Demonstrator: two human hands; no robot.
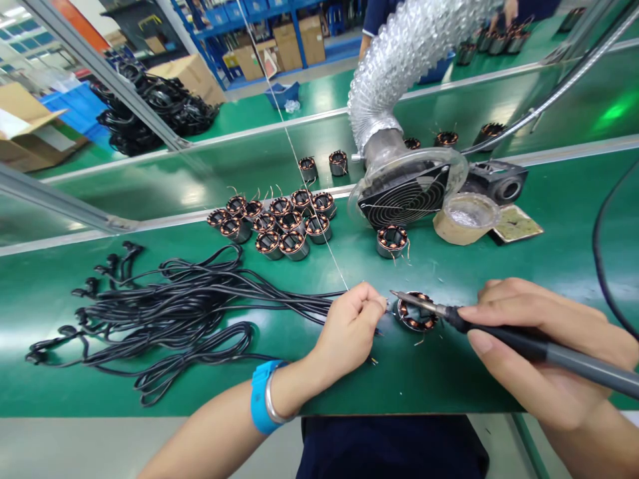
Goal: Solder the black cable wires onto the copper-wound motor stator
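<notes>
My right hand (544, 339) grips a soldering iron (524, 342) like a pen, its metal tip pointing left over the near copper-wound stator (417, 313). The tip is close to my left fingertips. My left hand (352, 326), with a blue wristband, is closed in a pinch just left of that stator. A thin solder wire (313, 199) runs down from above into its fingers; the pinched end is mostly hidden. Black cables (294, 303) pass behind and under this hand, and their stripped coloured ends (373, 360) show beside it.
Bundled black power cords (164, 319) spread over the left of the green bench. Several stators (279, 223) stand behind them, and one stator (392, 241) sits near the fume fan (407, 196) with its foil duct (399, 66). A round tub (464, 216) and a sponge (516, 223) lie to the right.
</notes>
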